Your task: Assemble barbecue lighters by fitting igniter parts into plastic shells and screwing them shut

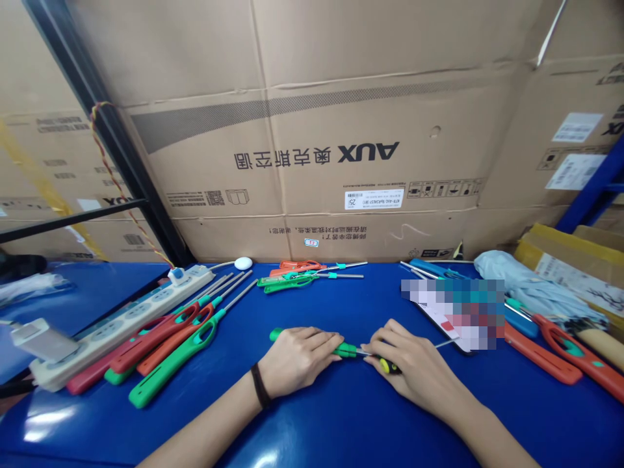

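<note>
A green long-nozzle lighter [347, 351] lies across the blue table [341, 416] in front of me. My left hand [299, 357] is closed over its green handle, whose end sticks out on the left. My right hand [414, 364] has its fingers curled over the thin metal tube, and the tip pokes out to the right of the hand. A small yellow-and-black thing [389, 367] shows under my right fingers; I cannot make out what it is. A dark band sits on my left wrist.
Several green, orange and pink lighters [170, 338] lie at the left beside a white power strip [121, 318]. More lighters [297, 276] lie at the back centre and at the right [560, 351], near a folded grey umbrella [531, 289]. Cardboard boxes [341, 162] wall the back.
</note>
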Motion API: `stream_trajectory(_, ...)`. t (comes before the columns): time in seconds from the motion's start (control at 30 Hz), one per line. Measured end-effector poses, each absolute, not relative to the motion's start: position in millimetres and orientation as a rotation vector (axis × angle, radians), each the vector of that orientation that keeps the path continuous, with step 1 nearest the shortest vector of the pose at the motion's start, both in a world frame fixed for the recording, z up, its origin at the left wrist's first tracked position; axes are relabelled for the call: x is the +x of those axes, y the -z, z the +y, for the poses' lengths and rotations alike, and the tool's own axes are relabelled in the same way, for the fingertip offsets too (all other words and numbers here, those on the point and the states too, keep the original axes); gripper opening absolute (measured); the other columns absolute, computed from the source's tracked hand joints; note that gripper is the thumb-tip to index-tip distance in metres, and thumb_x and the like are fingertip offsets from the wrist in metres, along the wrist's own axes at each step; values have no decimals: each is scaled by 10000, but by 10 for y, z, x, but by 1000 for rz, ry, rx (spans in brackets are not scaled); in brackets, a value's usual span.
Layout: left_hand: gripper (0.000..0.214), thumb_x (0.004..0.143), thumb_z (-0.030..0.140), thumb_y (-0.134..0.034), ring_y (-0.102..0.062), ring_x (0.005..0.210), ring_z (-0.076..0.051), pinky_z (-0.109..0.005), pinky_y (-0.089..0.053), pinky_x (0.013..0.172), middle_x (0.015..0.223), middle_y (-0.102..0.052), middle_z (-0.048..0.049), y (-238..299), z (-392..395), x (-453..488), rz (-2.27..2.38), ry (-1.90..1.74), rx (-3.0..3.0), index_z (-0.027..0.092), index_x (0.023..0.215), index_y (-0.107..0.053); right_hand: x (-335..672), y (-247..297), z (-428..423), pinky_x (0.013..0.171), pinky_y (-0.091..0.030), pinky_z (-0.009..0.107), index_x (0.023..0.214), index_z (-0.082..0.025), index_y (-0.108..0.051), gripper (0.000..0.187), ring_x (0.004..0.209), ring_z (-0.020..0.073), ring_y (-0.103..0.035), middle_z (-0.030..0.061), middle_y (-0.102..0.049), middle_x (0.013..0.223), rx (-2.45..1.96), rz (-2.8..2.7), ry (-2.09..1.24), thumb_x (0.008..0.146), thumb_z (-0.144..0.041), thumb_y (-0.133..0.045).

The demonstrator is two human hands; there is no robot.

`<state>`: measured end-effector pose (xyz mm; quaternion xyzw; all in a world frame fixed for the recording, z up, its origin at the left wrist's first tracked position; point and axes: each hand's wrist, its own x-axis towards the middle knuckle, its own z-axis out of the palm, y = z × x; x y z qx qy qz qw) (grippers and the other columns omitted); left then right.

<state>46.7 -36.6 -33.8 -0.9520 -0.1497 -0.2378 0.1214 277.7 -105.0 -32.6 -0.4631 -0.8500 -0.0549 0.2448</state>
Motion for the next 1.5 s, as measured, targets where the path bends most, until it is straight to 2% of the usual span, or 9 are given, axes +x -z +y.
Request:
stream_trajectory(0.17,233,959,228,-441,-684,857,-175,-281,-575,735,1002,-709,-60,365,-353,471,-387,779,-2797,128,1128,-566,2734,278,-1080,589,-467,256,982,-226,-595,121,774,169,-581,14,-657,846,-1317,-2295,0,880,-189,-543)
stream_trajectory(0.33,233,966,209,-414,-692,829,-167,-269,-581,716,946,-714,-71,367,-390,500,-358,775,-2816,110,1110,-569,2650,317,-1048,591,-478,260,1080,-206,-564,226,780,179,-588,28,-661,857,-1285,-2313,129,868,-279,-588)
stream_trajectory(0.47,242,968,242,-425,-695,852,-153,-250,-576,748,988,-714,-57,366,-401,514,-331,829,-2838,124,1121,-570,2614,348,-1026,558,-449,259,967,-202,-603,108,735,180,-562,17,-641,743,-1220,-2365,247,899,-229,-523)
stream_trajectory(0.73,262,958,326,-455,-677,924,-151,-249,-550,802,1046,-700,-46,348,-317,456,-469,842,-2887,173,1134,-574,2707,314,-1041,540,-427,251,993,-197,-616,161,708,171,-540,27,-649,738,-1205,-2307,267,927,-229,-472)
stream_trajectory(0.9,210,955,324,-447,-666,826,-159,-252,-538,718,938,-689,-52,337,-330,461,-557,790,-2979,155,1009,-558,2717,341,-1035,527,-398,261,949,-193,-615,186,685,172,-515,27,-620,709,-1201,-2328,267,940,-206,-430)
stream_trajectory(1.03,187,958,304,-432,-653,790,-166,-248,-516,686,893,-673,-55,341,-339,471,-570,752,-2990,155,998,-539,2704,348,-1044,527,-387,270,931,-193,-610,195,675,170,-499,22,-604,701,-1178,-2355,277,941,-183,-415)
stream_trajectory(1.27,161,951,273,-433,-642,767,-173,-239,-501,672,866,-663,-55,353,-344,458,-530,758,-3002,161,1009,-533,2689,338,-1052,539,-406,255,936,-217,-589,104,705,165,-540,-1,-632,726,-1234,-2329,256,875,-159,-529)
stream_trajectory(1.4,165,958,272,-405,-632,732,-177,-246,-487,636,855,-658,-48,320,-316,465,-528,729,-3005,172,987,-533,2605,279,-1008,565,-430,261,914,-220,-572,126,793,184,-574,-3,-659,802,-1379,-2322,238,814,-252,-643)
stream_trajectory(1.5,225,970,310,-370,-626,684,-170,-239,-475,601,792,-649,-40,263,-237,476,-514,636,-3028,172,950,-546,2519,180,-925,536,-405,263,862,-213,-562,107,799,195,-588,-2,-667,789,-1413,-2442,270,816,-266,-643)
